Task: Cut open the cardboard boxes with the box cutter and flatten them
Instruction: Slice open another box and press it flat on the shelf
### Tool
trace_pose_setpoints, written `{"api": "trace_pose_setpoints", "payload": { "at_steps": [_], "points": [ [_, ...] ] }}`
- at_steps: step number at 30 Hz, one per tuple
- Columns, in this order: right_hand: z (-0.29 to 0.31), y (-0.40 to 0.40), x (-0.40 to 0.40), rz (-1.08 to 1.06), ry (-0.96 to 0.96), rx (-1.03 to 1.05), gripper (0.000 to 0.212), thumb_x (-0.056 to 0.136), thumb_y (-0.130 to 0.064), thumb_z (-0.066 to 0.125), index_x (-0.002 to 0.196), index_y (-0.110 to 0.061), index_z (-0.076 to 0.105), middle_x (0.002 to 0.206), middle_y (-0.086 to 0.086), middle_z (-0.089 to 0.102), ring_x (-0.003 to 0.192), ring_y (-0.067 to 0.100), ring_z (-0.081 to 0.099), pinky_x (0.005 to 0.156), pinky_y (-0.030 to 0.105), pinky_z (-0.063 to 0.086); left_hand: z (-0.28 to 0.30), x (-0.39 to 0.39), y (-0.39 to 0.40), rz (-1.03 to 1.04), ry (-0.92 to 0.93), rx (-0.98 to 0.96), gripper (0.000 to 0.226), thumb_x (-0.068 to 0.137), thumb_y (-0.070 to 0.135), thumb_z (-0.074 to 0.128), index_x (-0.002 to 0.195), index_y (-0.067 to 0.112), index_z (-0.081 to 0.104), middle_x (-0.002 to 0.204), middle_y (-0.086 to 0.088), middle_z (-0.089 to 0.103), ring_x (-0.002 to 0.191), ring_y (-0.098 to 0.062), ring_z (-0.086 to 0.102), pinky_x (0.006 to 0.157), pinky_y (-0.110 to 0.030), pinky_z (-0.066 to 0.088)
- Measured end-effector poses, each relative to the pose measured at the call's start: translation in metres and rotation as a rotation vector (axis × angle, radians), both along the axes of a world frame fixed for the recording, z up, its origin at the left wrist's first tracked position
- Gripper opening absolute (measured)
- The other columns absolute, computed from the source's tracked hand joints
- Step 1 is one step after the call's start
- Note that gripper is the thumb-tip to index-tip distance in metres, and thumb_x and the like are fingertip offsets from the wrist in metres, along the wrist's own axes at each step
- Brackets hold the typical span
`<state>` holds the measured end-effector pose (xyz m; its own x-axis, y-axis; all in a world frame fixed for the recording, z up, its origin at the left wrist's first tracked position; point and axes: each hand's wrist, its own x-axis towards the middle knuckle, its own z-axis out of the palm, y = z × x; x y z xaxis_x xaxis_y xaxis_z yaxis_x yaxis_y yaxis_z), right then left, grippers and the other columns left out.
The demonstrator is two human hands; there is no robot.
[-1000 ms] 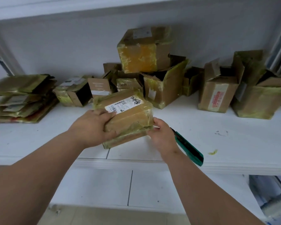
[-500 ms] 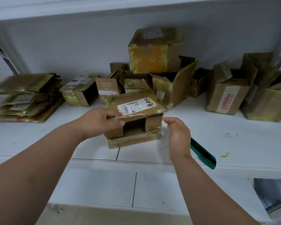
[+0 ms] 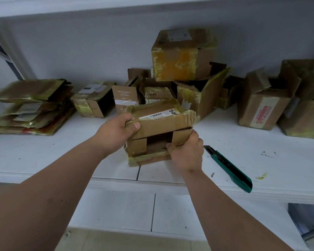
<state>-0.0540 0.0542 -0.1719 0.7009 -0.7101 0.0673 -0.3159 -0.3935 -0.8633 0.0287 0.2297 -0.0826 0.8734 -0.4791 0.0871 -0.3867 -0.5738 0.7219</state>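
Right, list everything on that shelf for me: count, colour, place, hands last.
held box: one, brown with yellowish tape and a white label, front centre, near end opened.
box cutter: one, green and black, lying on the shelf right of the held box.
flattened boxes: a stack, brown and yellow-green, far left.
unflattened boxes: a cluster I cannot count exactly, brown with yellowish tape, along the back wall.
shelf: one, white, with small scraps at right.
left hand: grips the top flap's left corner.
right hand: grips the lower right flap.
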Motion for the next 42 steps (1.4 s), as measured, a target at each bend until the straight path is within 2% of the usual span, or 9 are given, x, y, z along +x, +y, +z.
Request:
{"api": "trace_pose_setpoints", "payload": {
  "at_steps": [10, 12, 14, 18, 22, 30, 34, 39, 42],
  "points": [
    [-0.009, -0.003, -0.015, 0.151, -0.117, 0.28, 0.105, 0.076, -0.006, 0.082, 0.154, -0.027, 0.016, 0.143, 0.0, 0.037, 0.136, 0.02, 0.038, 0.113, 0.036, 0.037, 0.0, 0.007, 0.011, 0.049, 0.013, -0.018, 0.011, 0.097, 0.037, 0.055, 0.097, 0.029, 0.063, 0.098, -0.003, 0.066, 0.093, -0.023, 0.063, 0.089, -0.052, 0.052],
    [-0.007, -0.004, -0.019, 0.192, -0.12, 0.315, 0.098, 0.079, -0.002, 0.078, 0.152, -0.027, 0.018, 0.137, -0.002, 0.04, 0.127, 0.017, 0.043, 0.098, 0.015, 0.045, -0.001, 0.007, 0.015, 0.06, 0.019, -0.031, 0.011, 0.097, 0.036, 0.055, 0.097, 0.029, 0.064, 0.097, -0.003, 0.066, 0.092, -0.024, 0.063, 0.088, -0.052, 0.053],
    [-0.006, -0.003, -0.022, 0.225, -0.125, 0.34, 0.087, 0.082, 0.002, 0.074, 0.148, -0.027, 0.024, 0.129, -0.005, 0.042, 0.115, 0.012, 0.047, 0.07, -0.002, 0.043, -0.001, 0.008, 0.018, 0.08, 0.029, -0.055, 0.011, 0.097, 0.033, 0.055, 0.098, 0.027, 0.064, 0.097, -0.004, 0.066, 0.092, -0.024, 0.063, 0.088, -0.052, 0.053],
    [-0.009, -0.004, -0.021, 0.228, -0.113, 0.302, 0.064, 0.083, 0.008, 0.065, 0.122, -0.034, 0.036, 0.12, -0.003, 0.051, 0.1, 0.009, 0.052, 0.063, 0.007, 0.043, -0.002, 0.008, 0.022, 0.117, 0.031, -0.063, 0.012, 0.098, 0.03, 0.055, 0.101, 0.022, 0.063, 0.095, -0.004, 0.063, 0.091, -0.023, 0.06, 0.087, -0.047, 0.052],
    [-0.009, -0.002, -0.018, 0.128, -0.122, 0.305, 0.047, 0.082, 0.009, 0.055, 0.101, -0.031, 0.041, 0.1, -0.002, 0.055, 0.087, 0.011, 0.054, 0.064, 0.019, 0.041, -0.004, 0.007, 0.021, 0.139, -0.024, -0.059, 0.011, 0.098, 0.03, 0.054, 0.096, 0.022, 0.062, 0.088, -0.001, 0.06, 0.084, -0.018, 0.057, 0.072, -0.035, 0.046],
    [-0.012, -0.001, -0.009, -0.014, -0.056, 0.093, 0.011, 0.089, -0.01, 0.056, 0.095, -0.017, 0.051, 0.085, 0.0, 0.056, 0.075, 0.015, 0.054, 0.061, 0.025, 0.041, -0.004, 0.006, 0.016, 0.126, -0.083, -0.016, 0.01, 0.098, 0.032, 0.053, 0.094, 0.026, 0.06, 0.088, 0.0, 0.06, 0.083, -0.015, 0.056, 0.067, -0.031, 0.042],
    [-0.01, -0.003, -0.01, -0.012, -0.036, 0.097, 0.016, 0.091, -0.004, 0.049, 0.094, -0.019, 0.054, 0.081, -0.004, 0.057, 0.074, 0.011, 0.052, 0.06, 0.022, 0.039, -0.004, 0.006, 0.012, 0.14, -0.091, -0.022, 0.01, 0.099, 0.032, 0.053, 0.094, 0.026, 0.059, 0.088, 0.002, 0.06, 0.083, -0.014, 0.055, 0.067, -0.031, 0.042],
    [-0.015, -0.011, -0.02, -0.152, -0.136, 0.409, 0.039, 0.081, 0.013, 0.039, 0.073, -0.015, 0.065, 0.082, 0.002, 0.07, 0.087, 0.02, 0.065, 0.079, 0.022, 0.049, -0.005, 0.009, 0.023, 0.196, -0.045, -0.087, 0.01, 0.099, 0.03, 0.053, 0.09, 0.027, 0.057, 0.088, 0.0, 0.057, 0.083, -0.018, 0.054, 0.064, -0.031, 0.041],
    [-0.013, -0.007, -0.025, -0.049, -0.074, 0.322, 0.033, 0.087, 0.006, 0.042, 0.087, -0.016, 0.066, 0.088, -0.002, 0.067, 0.088, 0.016, 0.06, 0.07, 0.015, 0.041, -0.004, 0.008, 0.016, 0.128, -0.04, -0.074, 0.012, 0.099, 0.03, 0.053, 0.089, 0.026, 0.058, 0.088, -0.001, 0.057, 0.083, -0.015, 0.054, 0.066, -0.031, 0.042]
  ]
}}
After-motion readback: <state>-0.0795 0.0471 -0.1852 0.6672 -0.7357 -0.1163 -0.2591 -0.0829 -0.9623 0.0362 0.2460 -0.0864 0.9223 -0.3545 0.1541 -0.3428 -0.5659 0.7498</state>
